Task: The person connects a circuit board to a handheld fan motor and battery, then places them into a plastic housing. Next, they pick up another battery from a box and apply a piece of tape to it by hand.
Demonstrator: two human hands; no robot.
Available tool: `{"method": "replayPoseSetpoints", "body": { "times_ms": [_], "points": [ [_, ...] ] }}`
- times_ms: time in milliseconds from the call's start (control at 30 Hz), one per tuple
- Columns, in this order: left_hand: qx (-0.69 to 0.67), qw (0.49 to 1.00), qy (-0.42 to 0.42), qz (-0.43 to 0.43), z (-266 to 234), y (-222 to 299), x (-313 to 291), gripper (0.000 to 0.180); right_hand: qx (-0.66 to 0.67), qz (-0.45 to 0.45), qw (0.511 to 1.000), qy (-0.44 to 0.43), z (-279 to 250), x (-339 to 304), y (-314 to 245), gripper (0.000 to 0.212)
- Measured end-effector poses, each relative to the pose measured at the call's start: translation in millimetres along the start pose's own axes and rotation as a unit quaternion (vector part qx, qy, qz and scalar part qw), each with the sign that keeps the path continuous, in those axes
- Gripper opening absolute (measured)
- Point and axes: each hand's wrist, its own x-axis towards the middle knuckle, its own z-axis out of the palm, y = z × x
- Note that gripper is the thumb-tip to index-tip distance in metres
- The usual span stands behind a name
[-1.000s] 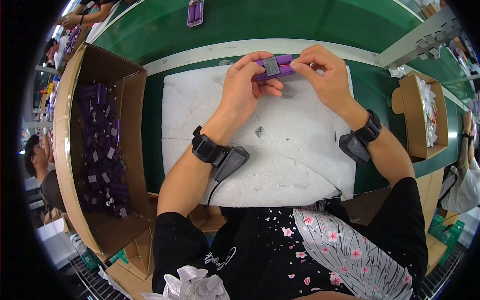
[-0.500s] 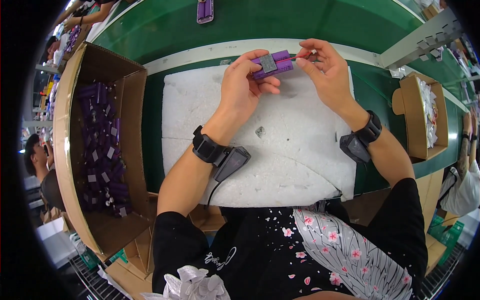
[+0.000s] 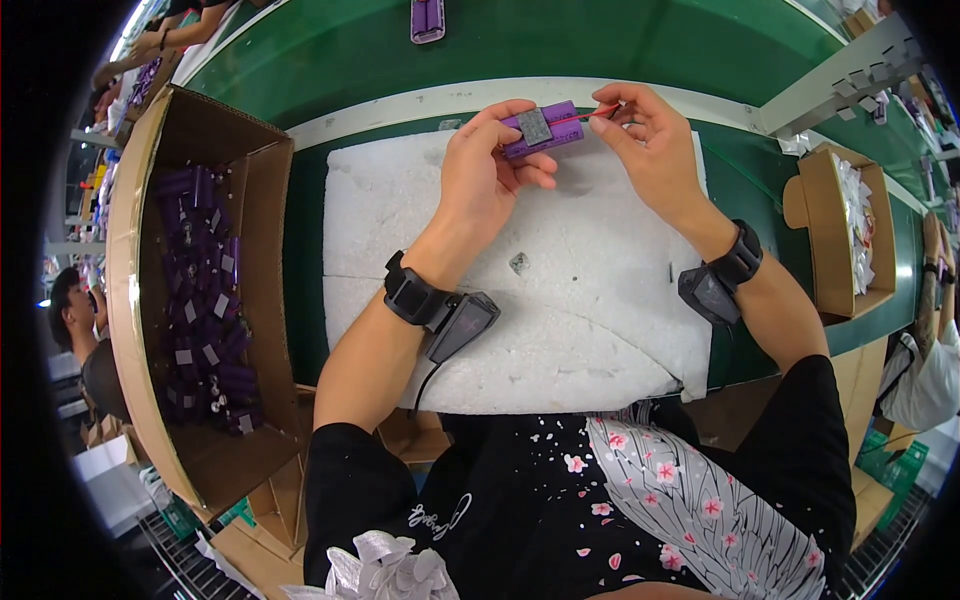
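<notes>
Battery pack (image 3: pixel 568 133), purple, is held above the far edge of the white foam pad (image 3: pixel 590 270), tilted a bit, right end higher; left hand (image 3: pixel 485 160) has its grip closed on the pack's left part, thumb by the grey patch (image 3: pixel 534 126) on top, lower fingers loosely spread under it; right hand (image 3: pixel 648 135), above the foam pad's far right corner, has its grip pinched, thumb to forefinger, on the red wire (image 3: pixel 568 120), which runs across the pack and off its right end; wire's tip is hidden in the fingers, can't tell how it ends; foam pad lies on the green counter (image 3: pixel 308 220); left of foam pad: big cardboard carton (image 3: pixel 270 270) with a heap of purple cells (image 3: pixel 205 300); right of foam pad: small cardboard box (image 3: pixel 835 285) of white pieces (image 3: pixel 857 225); beyond foam pad, past the white rail (image 3: pixel 410 110): another purple pack (image 3: pixel 428 18) on a green surface.
</notes>
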Motion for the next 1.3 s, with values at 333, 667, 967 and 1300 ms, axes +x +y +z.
{"method": "replayPoseSetpoints", "body": {
  "times_ms": [333,667,967,1300],
  "points": [
    [-0.007,1.0,0.001,0.001,-0.9,-0.3,0.2,0.033,0.015,0.007,1.0,-0.006,1.4,-2.1,-7.5,0.027],
    [-0.019,1.0,0.009,0.002,-0.3,-0.6,-0.1,0.033,0.019,0.0,0.999,0.044,2.1,0.0,0.3,0.022],
    [-0.014,1.0,0.004,0.008,0.4,-0.5,-0.2,0.032,-0.002,0.03,0.998,0.047,-0.1,-0.5,-6.0,0.016],
    [0.005,1.0,0.003,0.01,2.1,0.2,-1.3,0.03,0.015,-0.03,0.998,0.051,0.5,0.0,-1.4,0.011]
  ]
}}
